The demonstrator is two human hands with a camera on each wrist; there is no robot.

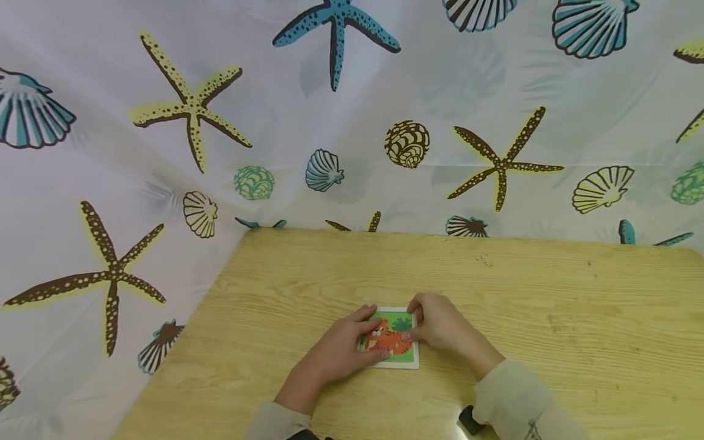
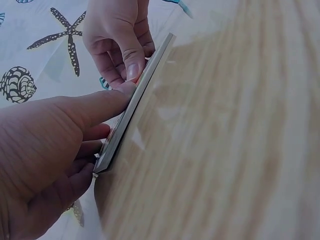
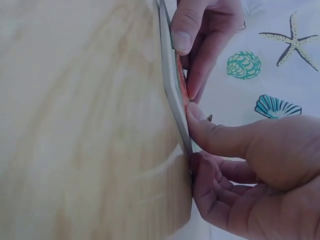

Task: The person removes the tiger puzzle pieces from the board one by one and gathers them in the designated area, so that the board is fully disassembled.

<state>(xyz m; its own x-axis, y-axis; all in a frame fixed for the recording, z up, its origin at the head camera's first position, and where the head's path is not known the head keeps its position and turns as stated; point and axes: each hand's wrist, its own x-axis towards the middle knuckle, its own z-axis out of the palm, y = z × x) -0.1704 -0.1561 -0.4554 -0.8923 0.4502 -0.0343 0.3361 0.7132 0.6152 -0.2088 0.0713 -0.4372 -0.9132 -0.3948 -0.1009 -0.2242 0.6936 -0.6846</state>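
Observation:
A small square tiger picture board [image 1: 393, 365] lies on the wooden table, an orange tiger on green inside a white border. My left hand [image 1: 345, 345] holds its left side, thumb and fingers reaching over the picture and covering part of it. At the opposite side, my right hand [image 1: 442, 327] pinches the edge near the top right corner, its thumb on the tiger. From the left wrist, the board [image 2: 135, 102] shows edge-on, with the left thumb across its near edge. In the right wrist view, the right fingers [image 3: 205, 185] curl beside the board's pale edge [image 3: 175, 102].
The wood-grain table [image 1: 522, 287] extends around both hands. A white cloth [image 1: 363, 134] printed with starfish and shells hangs behind it and along the left. A small black object [image 1: 471, 420] sits by the right sleeve [image 1: 514, 397].

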